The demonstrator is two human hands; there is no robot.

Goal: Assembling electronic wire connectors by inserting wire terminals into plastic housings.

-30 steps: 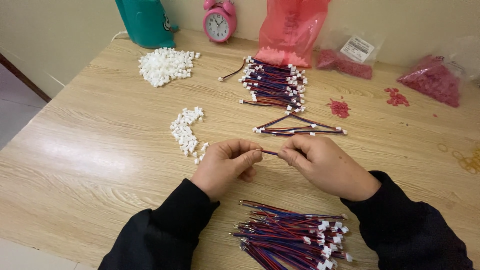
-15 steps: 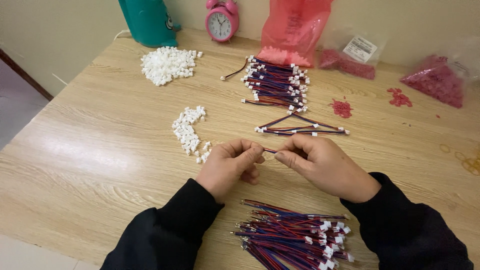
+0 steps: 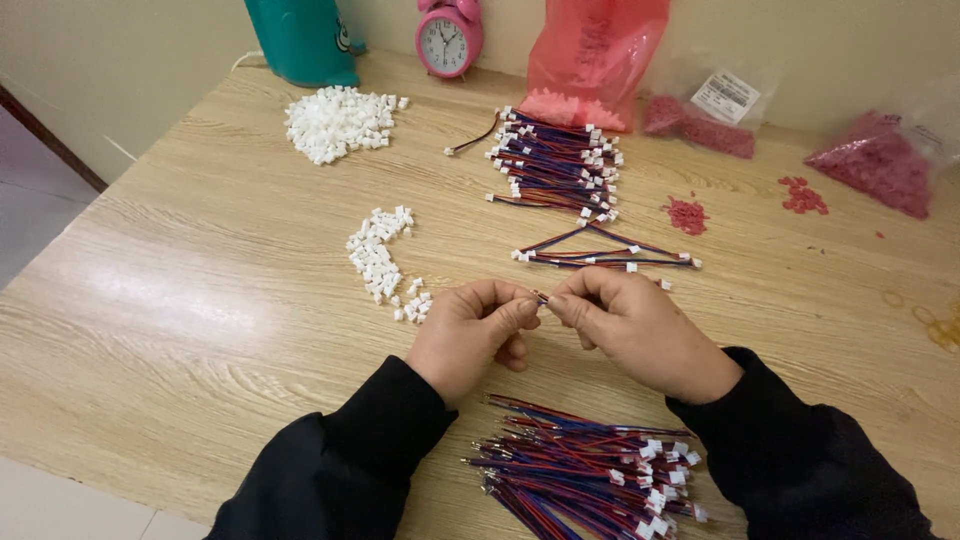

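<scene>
My left hand [image 3: 470, 335] and my right hand [image 3: 640, 330] meet over the wooden table [image 3: 200, 300], fingertips pinched together on the end of a thin red and blue wire [image 3: 541, 297]. Most of that wire is hidden inside my fingers. Just left of my left hand lies a loose line of small white plastic connectors [image 3: 382, 262]. A heap of red and blue wires with white connectors at one end [image 3: 590, 475] lies between my forearms near the front edge.
Farther back lie a pile of wires with white connectors [image 3: 555, 165], a few more wires [image 3: 605, 250], a heap of white connectors [image 3: 335, 120], pink bags of small parts [image 3: 590, 60], a pink alarm clock [image 3: 449, 40] and a teal container [image 3: 305, 40].
My two hands have come closer together, so less of the wire shows between the fingertips. Nothing else on the table has moved.
</scene>
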